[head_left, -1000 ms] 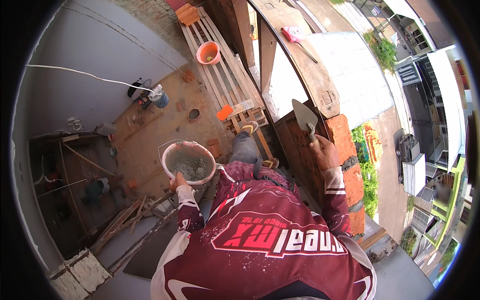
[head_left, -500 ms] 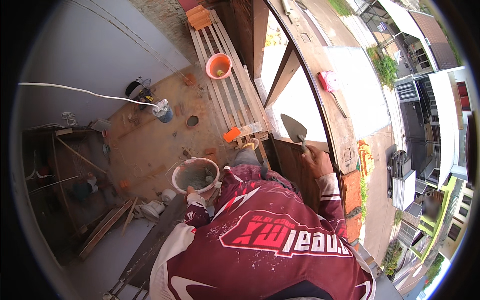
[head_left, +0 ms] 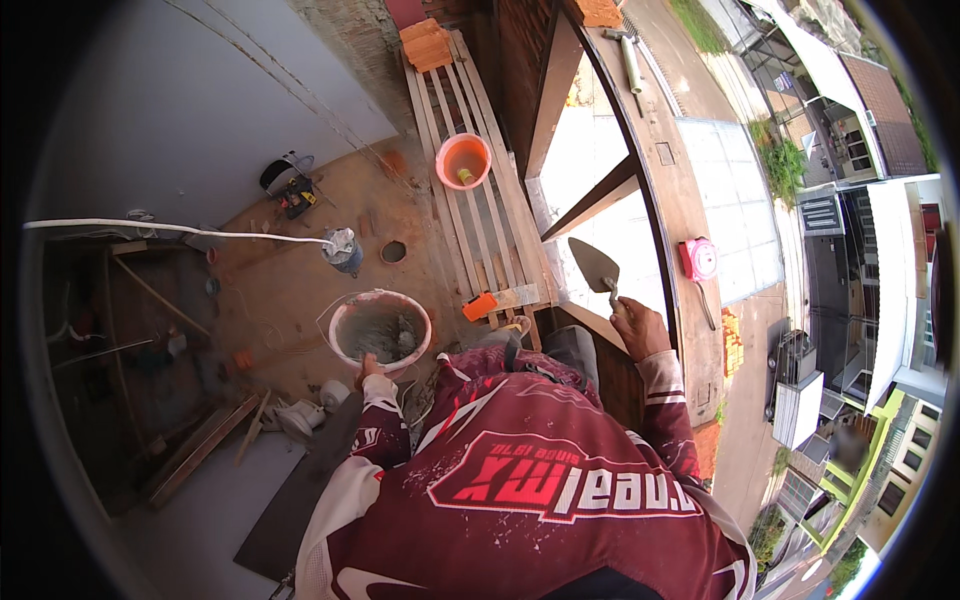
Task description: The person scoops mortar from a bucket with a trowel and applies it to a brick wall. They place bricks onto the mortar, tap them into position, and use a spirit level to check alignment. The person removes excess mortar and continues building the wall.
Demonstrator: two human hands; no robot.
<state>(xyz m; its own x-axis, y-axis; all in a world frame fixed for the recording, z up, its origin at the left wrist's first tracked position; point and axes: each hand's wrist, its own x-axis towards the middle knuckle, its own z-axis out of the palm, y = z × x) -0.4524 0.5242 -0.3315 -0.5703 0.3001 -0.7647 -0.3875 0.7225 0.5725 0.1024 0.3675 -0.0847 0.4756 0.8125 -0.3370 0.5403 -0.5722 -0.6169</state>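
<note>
My left hand (head_left: 370, 368) is closed over the near rim of a whitish-pink bucket (head_left: 427, 318), which has a thin wire handle. Grey wet mortar (head_left: 378, 335) partly fills this bucket. On the right, my right hand (head_left: 643, 330) grips the handle of a pointed trowel (head_left: 594, 264). Its grey blade points away and to the left, in front of the timber frame's opening. The blade touches nothing that I can make out.
An orange bucket (head_left: 487, 165) stands on a slatted plank platform (head_left: 520, 220), with orange bricks (head_left: 425, 45) at its far end. A pink tape measure (head_left: 699, 259) and a hammer-like tool (head_left: 630, 62) rest on the wooden ledge. A blue bucket (head_left: 343, 258) stands on the floor below.
My left hand and the mortar bucket have moved away and leftward relative to the floor. The trowel stays in my right hand. The whole view has shifted slightly.
</note>
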